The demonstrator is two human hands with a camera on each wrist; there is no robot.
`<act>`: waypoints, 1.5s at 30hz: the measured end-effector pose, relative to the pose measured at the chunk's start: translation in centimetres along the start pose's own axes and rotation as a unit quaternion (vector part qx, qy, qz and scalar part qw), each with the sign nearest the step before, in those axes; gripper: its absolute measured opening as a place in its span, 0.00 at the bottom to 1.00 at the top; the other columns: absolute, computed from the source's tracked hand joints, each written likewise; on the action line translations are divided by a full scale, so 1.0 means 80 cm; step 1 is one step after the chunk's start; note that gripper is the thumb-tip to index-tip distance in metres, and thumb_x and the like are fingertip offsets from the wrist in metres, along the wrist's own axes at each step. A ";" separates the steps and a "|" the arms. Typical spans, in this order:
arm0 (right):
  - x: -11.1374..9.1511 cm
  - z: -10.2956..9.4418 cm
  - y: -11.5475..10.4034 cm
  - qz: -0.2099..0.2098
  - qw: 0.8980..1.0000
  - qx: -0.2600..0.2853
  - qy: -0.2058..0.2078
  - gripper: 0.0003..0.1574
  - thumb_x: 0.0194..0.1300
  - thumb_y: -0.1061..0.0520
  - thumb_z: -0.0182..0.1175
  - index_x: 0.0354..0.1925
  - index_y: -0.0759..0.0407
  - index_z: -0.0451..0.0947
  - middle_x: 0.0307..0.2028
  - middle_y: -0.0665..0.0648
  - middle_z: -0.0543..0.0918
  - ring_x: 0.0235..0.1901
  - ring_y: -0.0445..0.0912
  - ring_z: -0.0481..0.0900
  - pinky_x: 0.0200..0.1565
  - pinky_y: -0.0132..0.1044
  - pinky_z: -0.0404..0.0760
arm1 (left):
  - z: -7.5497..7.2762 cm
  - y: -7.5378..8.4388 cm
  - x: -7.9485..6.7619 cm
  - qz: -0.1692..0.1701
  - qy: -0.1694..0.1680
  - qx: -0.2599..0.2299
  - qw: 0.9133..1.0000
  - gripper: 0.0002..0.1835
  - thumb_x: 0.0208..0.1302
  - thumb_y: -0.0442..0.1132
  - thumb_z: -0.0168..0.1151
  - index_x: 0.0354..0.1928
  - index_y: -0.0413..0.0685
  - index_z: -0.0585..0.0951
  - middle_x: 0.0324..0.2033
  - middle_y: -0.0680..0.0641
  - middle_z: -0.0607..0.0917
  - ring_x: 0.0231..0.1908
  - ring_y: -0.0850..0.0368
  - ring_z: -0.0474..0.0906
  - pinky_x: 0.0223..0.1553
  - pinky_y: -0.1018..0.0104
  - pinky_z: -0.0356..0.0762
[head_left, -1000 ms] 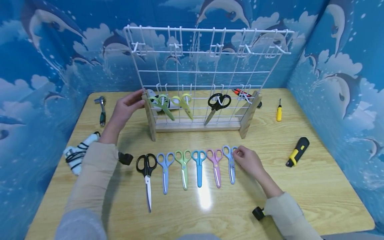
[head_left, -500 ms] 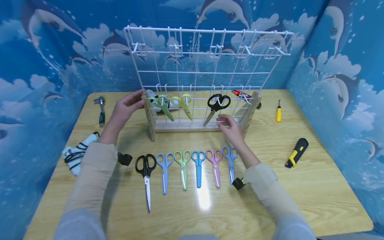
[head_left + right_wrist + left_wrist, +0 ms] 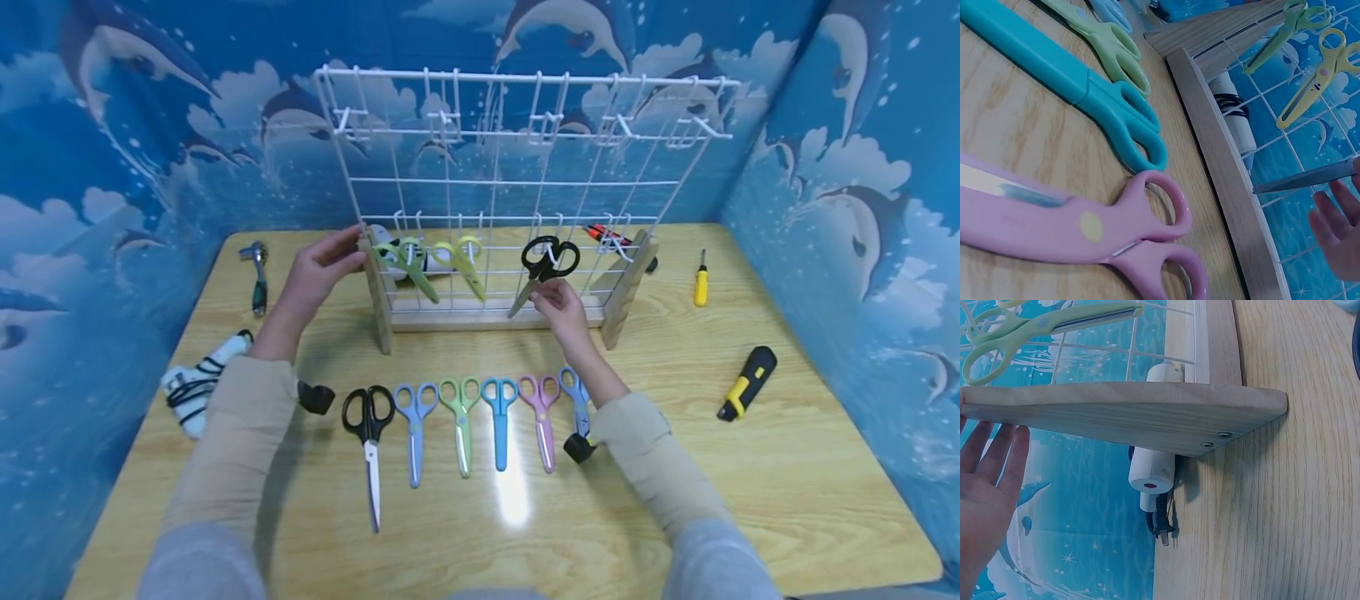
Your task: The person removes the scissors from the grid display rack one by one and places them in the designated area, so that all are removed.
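A white wire rack (image 3: 517, 181) on wooden supports stands at the back of the table. My left hand (image 3: 322, 268) rests nearly straight fingers against its left wooden upright (image 3: 1147, 409). Black-handled scissors (image 3: 537, 270) hang from a hook on the lower right part. My right hand (image 3: 566, 318) pinches them near the blades (image 3: 1304, 178); the right wrist view cuts off part of the hand. Green scissors (image 3: 411, 268) and yellow scissors (image 3: 463, 267) hang to the left. In front lie pink scissors (image 3: 542, 417) and blue scissors (image 3: 576, 396), the latter partly hidden by the right wrist camera.
Black scissors (image 3: 369, 433) and several coloured pairs lie in a row before the rack. A ratchet (image 3: 258, 275) and a cord-wrapped pale tool (image 3: 197, 387) lie left. A yellow screwdriver (image 3: 701, 283) and utility knife (image 3: 748, 383) lie right. White hooks (image 3: 546, 125) line the upper wires.
My right hand has left the blue scissors at the right end of the row and moved up and left to the hanging black-handled scissors. My left hand has stayed at the upright.
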State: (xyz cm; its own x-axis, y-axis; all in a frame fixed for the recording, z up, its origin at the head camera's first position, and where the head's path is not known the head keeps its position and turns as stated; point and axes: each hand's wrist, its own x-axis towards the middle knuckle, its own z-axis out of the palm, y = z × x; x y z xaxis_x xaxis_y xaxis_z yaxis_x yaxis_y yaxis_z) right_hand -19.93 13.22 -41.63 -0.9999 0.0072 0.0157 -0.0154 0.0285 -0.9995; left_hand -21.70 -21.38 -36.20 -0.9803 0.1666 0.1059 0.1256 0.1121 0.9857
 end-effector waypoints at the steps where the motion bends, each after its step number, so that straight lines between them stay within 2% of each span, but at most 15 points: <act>1: 0.001 0.000 0.003 -0.006 1.000 0.006 0.004 0.17 0.56 0.62 0.54 0.43 0.67 0.64 0.44 0.63 0.72 0.42 0.48 0.73 0.47 0.34 0.73 | 0.003 0.006 -0.003 0.001 0.003 0.011 1.000 0.26 0.54 0.44 0.57 0.57 0.57 0.66 0.55 0.49 0.68 0.53 0.57 0.65 0.50 0.65 0.69; 4: 0.011 -0.009 0.026 -0.026 0.999 0.040 -0.002 0.15 0.54 0.61 0.57 0.39 0.64 0.66 0.40 0.61 0.75 0.36 0.46 0.76 0.41 0.33 0.77 | 0.008 0.016 -0.008 -0.006 0.014 0.031 0.999 0.26 0.55 0.45 0.56 0.57 0.57 0.65 0.55 0.48 0.68 0.53 0.55 0.65 0.51 0.62 0.68; 11: 0.002 -0.019 0.035 -0.035 0.999 0.035 -0.012 0.13 0.54 0.60 0.57 0.38 0.65 0.69 0.34 0.61 0.77 0.30 0.46 0.77 0.38 0.42 0.78 | -0.015 -0.034 0.014 0.006 -0.008 -0.050 0.999 0.26 0.53 0.40 0.58 0.57 0.57 0.66 0.55 0.51 0.68 0.53 0.58 0.65 0.49 0.66 0.70; 14: 0.000 -0.028 0.035 -0.047 0.996 0.068 -0.032 0.10 0.54 0.64 0.55 0.37 0.66 0.70 0.33 0.61 0.78 0.29 0.47 0.77 0.36 0.40 0.79 | -0.010 -0.025 0.009 0.009 -0.001 -0.029 1.000 0.25 0.54 0.42 0.57 0.57 0.57 0.66 0.54 0.49 0.69 0.52 0.58 0.66 0.48 0.68 0.71; 17: 0.013 -0.041 0.063 -0.074 0.992 0.092 -0.038 0.11 0.53 0.64 0.57 0.37 0.66 0.71 0.32 0.61 0.78 0.28 0.48 0.78 0.33 0.36 0.80 | 0.004 0.007 -0.006 0.007 0.012 0.001 1.000 0.25 0.54 0.44 0.56 0.57 0.57 0.66 0.53 0.48 0.70 0.50 0.58 0.67 0.45 0.71 0.72; 22: 0.019 -0.057 0.093 -0.110 0.992 0.052 -0.017 0.15 0.51 0.58 0.60 0.38 0.62 0.71 0.32 0.60 0.78 0.27 0.47 0.77 0.31 0.34 0.80 | 0.013 0.028 -0.015 -0.003 0.010 0.018 1.000 0.26 0.56 0.44 0.55 0.58 0.56 0.65 0.54 0.47 0.69 0.51 0.58 0.66 0.46 0.71 0.72; 23: 0.016 -0.061 0.092 -0.113 0.992 0.048 -0.020 0.15 0.51 0.58 0.60 0.38 0.62 0.70 0.33 0.60 0.78 0.27 0.47 0.77 0.32 0.34 0.80 | 0.010 0.021 -0.012 -0.002 0.006 0.007 1.000 0.26 0.55 0.43 0.55 0.58 0.56 0.65 0.55 0.48 0.68 0.52 0.57 0.66 0.47 0.69 0.71; 26: -0.019 -0.064 0.044 -0.102 0.991 0.075 -0.041 0.12 0.53 0.62 0.58 0.37 0.65 0.70 0.32 0.61 0.78 0.27 0.47 0.77 0.33 0.35 0.79 | -0.014 -0.040 0.019 0.000 -0.003 -0.025 1.000 0.26 0.55 0.43 0.56 0.57 0.57 0.65 0.55 0.49 0.68 0.52 0.57 0.66 0.48 0.68 0.71; 29: -0.032 -0.083 0.039 -0.106 0.989 0.086 -0.049 0.12 0.54 0.64 0.56 0.38 0.67 0.69 0.32 0.62 0.78 0.27 0.48 0.77 0.33 0.36 0.79 | -0.035 -0.087 0.043 0.003 -0.012 -0.066 0.998 0.27 0.53 0.41 0.58 0.57 0.57 0.66 0.55 0.50 0.68 0.53 0.58 0.66 0.47 0.68 0.72; 33: -0.024 -0.126 0.090 -0.118 0.990 0.069 -0.024 0.14 0.54 0.63 0.57 0.40 0.66 0.69 0.34 0.63 0.77 0.28 0.51 0.77 0.31 0.38 0.79 | -0.030 -0.071 0.035 -0.006 0.001 -0.031 1.000 0.27 0.54 0.39 0.58 0.57 0.57 0.65 0.55 0.49 0.68 0.53 0.56 0.65 0.49 0.64 0.70; 36: -0.037 -0.151 0.099 -0.102 0.992 0.070 -0.011 0.14 0.54 0.63 0.56 0.40 0.68 0.68 0.34 0.65 0.76 0.28 0.51 0.76 0.29 0.39 0.79 | -0.041 -0.097 0.048 0.005 0.013 -0.005 1.000 0.26 0.54 0.42 0.57 0.57 0.60 0.66 0.55 0.51 0.69 0.53 0.56 0.65 0.48 0.65 0.71; 37: -0.049 -0.151 0.083 -0.090 0.994 0.066 -0.006 0.14 0.54 0.63 0.56 0.39 0.69 0.68 0.33 0.64 0.77 0.27 0.50 0.76 0.28 0.38 0.79 | -0.035 -0.083 0.041 0.004 0.014 -0.003 1.000 0.26 0.54 0.42 0.57 0.57 0.60 0.66 0.55 0.51 0.69 0.52 0.57 0.66 0.47 0.68 0.72; 43: -0.091 -0.185 0.081 -0.015 1.000 0.018 0.015 0.12 0.55 0.60 0.56 0.37 0.64 0.69 0.28 0.56 0.77 0.24 0.44 0.75 0.21 0.31 0.78 | -0.004 -0.005 0.003 -0.016 0.006 -0.011 1.000 0.25 0.55 0.43 0.55 0.57 0.57 0.66 0.54 0.50 0.69 0.51 0.58 0.66 0.49 0.69 0.70; 44: -0.091 -0.198 0.097 -0.001 1.000 0.011 0.017 0.12 0.55 0.59 0.57 0.37 0.63 0.69 0.28 0.56 0.76 0.24 0.44 0.75 0.20 0.31 0.77 | -0.012 -0.026 0.014 -0.018 0.006 -0.018 1.000 0.25 0.55 0.42 0.56 0.57 0.57 0.66 0.54 0.50 0.69 0.52 0.57 0.66 0.49 0.67 0.70; 45: -0.102 -0.197 0.088 0.018 1.000 0.013 0.010 0.11 0.55 0.60 0.56 0.36 0.63 0.69 0.28 0.56 0.76 0.24 0.44 0.75 0.20 0.30 0.77 | -0.021 -0.049 0.025 -0.014 0.004 -0.020 1.000 0.25 0.54 0.42 0.56 0.57 0.58 0.66 0.54 0.50 0.69 0.52 0.57 0.66 0.49 0.67 0.70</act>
State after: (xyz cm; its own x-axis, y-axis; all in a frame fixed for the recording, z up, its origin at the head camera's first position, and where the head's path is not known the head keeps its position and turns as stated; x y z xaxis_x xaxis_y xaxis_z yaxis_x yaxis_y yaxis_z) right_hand -11.76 29.14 -48.32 -0.9994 0.0278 -0.0198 0.0199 0.0017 -0.9998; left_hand -24.42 -23.10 -39.63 -0.9845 0.1565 0.0793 0.0924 0.0779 0.9927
